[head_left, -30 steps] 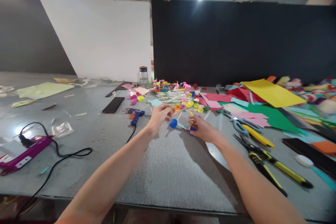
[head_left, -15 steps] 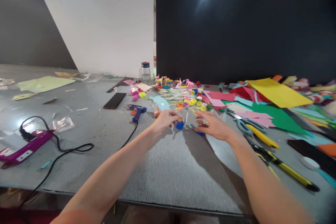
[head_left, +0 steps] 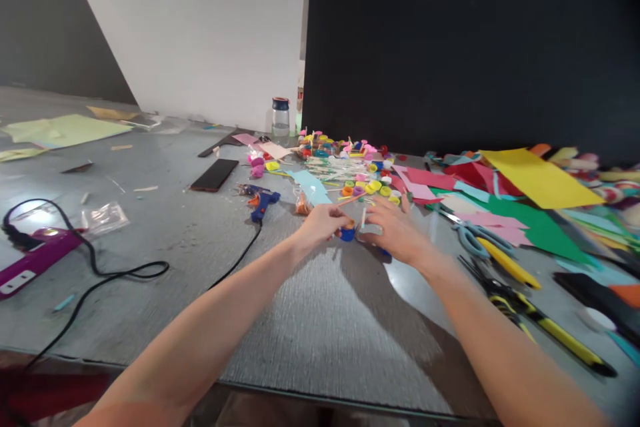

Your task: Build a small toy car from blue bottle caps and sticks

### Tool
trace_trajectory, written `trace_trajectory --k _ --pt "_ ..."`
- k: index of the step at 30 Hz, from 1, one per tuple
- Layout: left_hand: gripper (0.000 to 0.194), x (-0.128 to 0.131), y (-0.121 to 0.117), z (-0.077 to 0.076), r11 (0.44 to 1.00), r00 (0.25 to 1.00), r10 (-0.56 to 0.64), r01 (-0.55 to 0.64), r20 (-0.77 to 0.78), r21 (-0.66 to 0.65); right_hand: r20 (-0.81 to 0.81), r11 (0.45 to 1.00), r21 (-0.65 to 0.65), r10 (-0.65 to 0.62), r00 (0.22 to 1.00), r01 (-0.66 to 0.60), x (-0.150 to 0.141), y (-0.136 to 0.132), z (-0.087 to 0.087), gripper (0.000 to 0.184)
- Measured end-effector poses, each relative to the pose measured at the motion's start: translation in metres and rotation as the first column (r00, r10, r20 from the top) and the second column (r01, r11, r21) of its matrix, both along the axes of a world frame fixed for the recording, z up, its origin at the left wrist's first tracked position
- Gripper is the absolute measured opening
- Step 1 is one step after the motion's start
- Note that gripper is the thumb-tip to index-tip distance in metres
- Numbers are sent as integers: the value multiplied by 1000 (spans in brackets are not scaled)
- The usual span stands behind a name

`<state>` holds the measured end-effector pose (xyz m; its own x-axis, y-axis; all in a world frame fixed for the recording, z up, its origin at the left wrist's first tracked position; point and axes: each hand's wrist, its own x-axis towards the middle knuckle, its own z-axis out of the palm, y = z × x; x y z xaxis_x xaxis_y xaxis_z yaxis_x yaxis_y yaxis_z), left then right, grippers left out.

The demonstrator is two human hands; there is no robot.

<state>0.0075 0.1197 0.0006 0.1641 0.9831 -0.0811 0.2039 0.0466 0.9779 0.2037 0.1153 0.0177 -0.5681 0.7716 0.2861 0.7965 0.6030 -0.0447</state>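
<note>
My left hand (head_left: 321,221) rests near the table's middle with its fingers pinched together beside a small blue bottle cap (head_left: 347,234) topped with an orange piece. What the pinch holds is too small to make out. My right hand (head_left: 395,229) hovers just right of the cap, fingers curled over a thin stick and some small pieces on the grey table (head_left: 310,320). A spread of coloured bottle caps (head_left: 367,188) and thin sticks (head_left: 333,170) lies just beyond both hands.
A blue glue gun (head_left: 263,201) with a black cord lies left of my hands, with a dark phone (head_left: 215,175) and a glass jar (head_left: 281,117) beyond. A purple tool (head_left: 30,260) is far left. Coloured paper sheets (head_left: 525,210), scissors (head_left: 480,243) and yellow-handled pliers (head_left: 545,327) fill the right.
The camera has tilted down. Both hands have come closer together around the blue cap. My right hand went from flat and spread to curled over the small pieces.
</note>
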Motion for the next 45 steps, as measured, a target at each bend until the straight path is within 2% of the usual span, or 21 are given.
trace_trajectory --k 5,8,10,12,14,16,19,25,30,32,35,37,39,41,43,45 --pt "4 1 2 1 999 998 52 -52 24 5 57 991 125 -57 997 50 -5 -8 -6 14" --pt "1 -1 5 -2 990 990 119 -124 71 64 49 964 254 -86 995 71 -5 -24 -6 13" --pt "3 -2 9 -6 980 982 156 -168 110 107 27 956 281 -90 996 79 -7 -38 -6 16" --pt "5 -2 13 -12 974 975 167 -186 144 132 29 972 211 -110 994 101 -11 -52 -7 19" --pt "5 1 16 -17 974 973 157 -181 167 136 72 986 80 -150 986 144 -16 -63 -10 17" --pt "5 5 16 -21 978 974 136 -161 179 133 115 979 0 -203 973 204 -20 -69 -16 14" --pt "3 10 13 -23 987 980 82 -105 180 122 133 963 -9 -267 955 270 -20 -69 -22 14" --pt "4 13 0 -18 998 994 -35 29 107 57 109 960 3 -277 955 279 -6 -56 -28 17" --pt "8 17 -7 -10 999 997 7 -10 75 40 -77 954 -54 -297 952 294 11 -48 -27 16" --pt "9 18 -11 -3 1000 997 25 -26 78 7 -135 951 -66 -309 941 302 15 -48 -24 21" --pt "6 19 -17 5 998 995 8 -1 103 -69 -330 976 -49 -216 919 212 16 -52 -20 24" --pt "4 20 -21 7 993 993 -20 33 118 -115 -402 993 49 -82 912 111 11 -58 -19 18" --pt "3 22 -24 8 989 991 -36 53 126 -136 -342 981 193 41 939 27 4 -63 -20 13" --pt "4 24 -27 8 990 992 -34 50 124 -129 -236 947 319 110 965 -30 -3 -66 -21 13" --pt "7 26 -30 8 994 993 -30 41 115 -99 -160 919 391 124 979 -53 -7 -66 -21 10" --pt "10 27 -32 10 998 994 -29 35 106 -57 -137 913 405 106 985 -42 -8 -65 -20 10"
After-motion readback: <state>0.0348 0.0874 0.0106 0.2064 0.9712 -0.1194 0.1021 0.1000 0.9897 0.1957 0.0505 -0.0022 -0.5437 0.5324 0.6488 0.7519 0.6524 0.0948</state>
